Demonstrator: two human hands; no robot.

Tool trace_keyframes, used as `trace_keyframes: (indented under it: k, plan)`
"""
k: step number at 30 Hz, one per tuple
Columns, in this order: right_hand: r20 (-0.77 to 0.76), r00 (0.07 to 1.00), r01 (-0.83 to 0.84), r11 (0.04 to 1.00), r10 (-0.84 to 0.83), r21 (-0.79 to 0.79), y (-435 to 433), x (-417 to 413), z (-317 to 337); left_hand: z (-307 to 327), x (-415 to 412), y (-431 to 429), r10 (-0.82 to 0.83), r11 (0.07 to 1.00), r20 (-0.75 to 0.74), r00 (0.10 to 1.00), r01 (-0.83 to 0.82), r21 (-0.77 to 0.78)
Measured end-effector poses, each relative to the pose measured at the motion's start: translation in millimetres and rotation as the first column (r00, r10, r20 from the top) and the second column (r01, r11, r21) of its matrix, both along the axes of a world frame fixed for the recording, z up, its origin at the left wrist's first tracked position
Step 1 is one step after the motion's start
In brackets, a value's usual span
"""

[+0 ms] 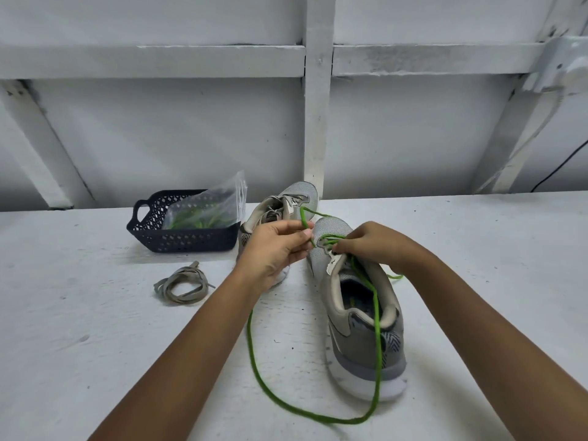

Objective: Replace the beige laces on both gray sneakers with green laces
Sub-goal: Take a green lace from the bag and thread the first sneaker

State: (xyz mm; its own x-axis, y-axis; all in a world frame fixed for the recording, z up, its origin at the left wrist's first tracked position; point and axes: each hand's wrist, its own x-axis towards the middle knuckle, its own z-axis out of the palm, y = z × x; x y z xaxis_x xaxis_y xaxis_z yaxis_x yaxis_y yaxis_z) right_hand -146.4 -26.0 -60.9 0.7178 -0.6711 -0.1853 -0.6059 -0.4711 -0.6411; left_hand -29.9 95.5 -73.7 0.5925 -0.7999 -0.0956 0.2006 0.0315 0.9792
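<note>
The near sneaker [359, 313] sits heel toward the person so its eyelets face both hands. The left hand [276, 249] has its grip pinched on the free end of the green lace [377, 345], lifted clear to feed it, while the right hand [369, 243] pinches the same lace at the tongue, likely to steady it. The far sneaker [283, 205], at eleven o'clock, seems laced in beige; the pulled beige lace [181, 283] lies coiled at nine, the basket [181, 240] at ten. Slack loops toward six over bare counter [95, 313], giving room to draw it through, though the wall [159, 138] closes off twelve.
</note>
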Motion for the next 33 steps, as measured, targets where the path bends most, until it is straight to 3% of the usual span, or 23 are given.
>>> trace_keyframes:
  k: [4,6,13,33]
  plan:
    - [0.286,0.95,0.024,0.939,-0.128,0.342,-4.9,-6.3,-20.0,-5.4,-1.9,-6.9,0.017,1.0,0.058,0.998,-0.016,-0.018]
    - [0.359,0.919,0.0,0.91,-0.163,0.415,-5.5,-7.4,-23.9,-7.8,-4.7,-10.8,0.035,0.999,0.121,0.992,-0.033,-0.021]
    - [0.427,0.885,-0.03,0.893,-0.185,0.449,-1.7,-5.8,-28.5,-20.6,-11.6,-20.4,0.099,0.995,0.309,0.946,-0.094,-0.031]
    - [0.393,0.901,0.019,0.923,-0.182,0.384,-3.1,-4.4,-33.4,-29.7,-10.5,-24.7,0.079,0.993,0.207,0.975,-0.058,-0.107]
